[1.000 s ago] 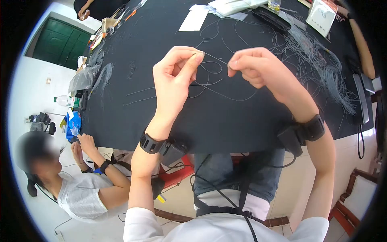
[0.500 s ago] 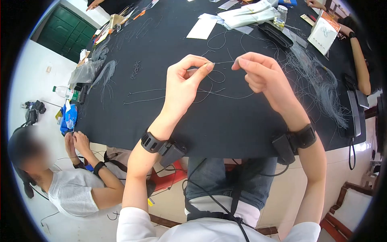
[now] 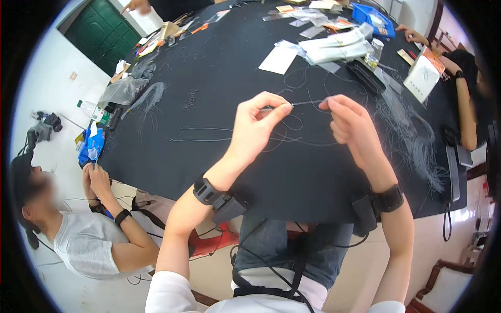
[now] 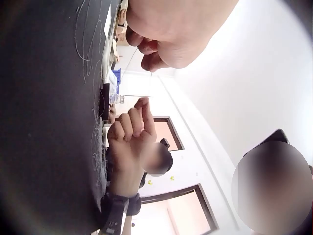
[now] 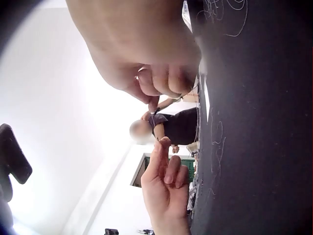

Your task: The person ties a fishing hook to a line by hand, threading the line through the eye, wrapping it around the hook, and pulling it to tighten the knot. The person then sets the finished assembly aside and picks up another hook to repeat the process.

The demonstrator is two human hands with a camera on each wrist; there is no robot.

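Hands and cord, head view. At upper centre, the left hand pinches a cord between thumb and forefinger; the right hand, right of centre, pinches it too, the span nearly straight. Strands lie centre-left on the table; a thread bundle lies at right.

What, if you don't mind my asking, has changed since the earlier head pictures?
The person's right hand has moved slightly forward, away from the body, so the thin grey thread between it and the left hand runs nearly straight across. The view has shifted, revealing the blue plastic tray. Nothing was visibly taken or let go; both hands still pinch the thread, and the white rectangular paper stays put.
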